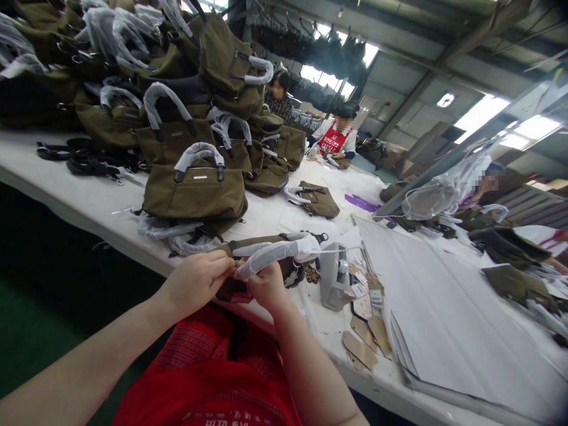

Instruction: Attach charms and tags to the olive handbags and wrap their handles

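Olive fabric bag (229,287) with curved, film-wrapped handles (270,256) is pinched by the curled left hand (197,282) and right hand (268,286).

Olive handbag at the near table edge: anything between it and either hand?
Nothing separate visible; left hand and right hand are at the olive handbag. Its own wrapped handle partly covers the right hand.

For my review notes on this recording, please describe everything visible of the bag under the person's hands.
The bag is olive-brown and looks like fabric, with dark trim and a metal ring at the end near the grey dispenser. Whitish, translucent film wraps its handle. It sits at the near edge of the white table. The left hand and right hand meet at the handle, hiding much of the bag.
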Demonstrator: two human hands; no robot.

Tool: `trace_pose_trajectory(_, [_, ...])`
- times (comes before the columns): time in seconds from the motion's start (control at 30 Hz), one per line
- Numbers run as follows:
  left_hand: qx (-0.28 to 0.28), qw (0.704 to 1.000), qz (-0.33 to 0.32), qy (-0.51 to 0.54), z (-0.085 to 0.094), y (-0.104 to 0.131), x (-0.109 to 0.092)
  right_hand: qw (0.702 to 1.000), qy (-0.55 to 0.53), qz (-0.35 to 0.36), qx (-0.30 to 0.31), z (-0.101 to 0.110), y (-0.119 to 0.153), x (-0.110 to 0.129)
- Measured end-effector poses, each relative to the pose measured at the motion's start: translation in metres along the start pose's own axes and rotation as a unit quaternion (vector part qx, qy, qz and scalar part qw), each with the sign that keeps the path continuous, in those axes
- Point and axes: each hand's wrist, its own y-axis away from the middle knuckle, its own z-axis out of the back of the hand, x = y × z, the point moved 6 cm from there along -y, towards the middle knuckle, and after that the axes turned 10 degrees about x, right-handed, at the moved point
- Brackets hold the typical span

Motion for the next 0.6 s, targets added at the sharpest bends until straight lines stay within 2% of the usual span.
trace_pose_trajectory(0.1, [-0.029,0.999,0.005,0.026,0.001,-0.002,0.004,0.998,-0.038,-0.046,0.010,0.000,0.000,-0.007])
trace_pose_trajectory(0.17, [-0.049,0.998,0.013,0.048,0.005,-0.001,0.006,0.996,-0.066,-0.066,-0.006,0.004,0.002,-0.009])
trace_pose_trajectory(0.3, [-0.123,0.989,0.038,0.069,0.017,0.005,0.009,0.994,-0.073,-0.038,-0.065,0.019,0.019,-0.004])
trace_pose_trajectory(0.4, [-0.172,0.982,0.076,0.021,0.019,0.009,0.016,0.993,0.013,-0.009,-0.116,0.037,0.039,0.001])
trace_pose_trajectory(0.5, [-0.170,0.980,0.092,-0.040,0.009,0.005,0.026,0.976,0.107,-0.008,-0.191,0.065,0.058,0.004])
trace_pose_trajectory(0.6, [-0.164,0.982,0.080,-0.056,-0.002,0.002,0.037,0.944,0.195,0.006,-0.267,0.103,0.068,0.012])
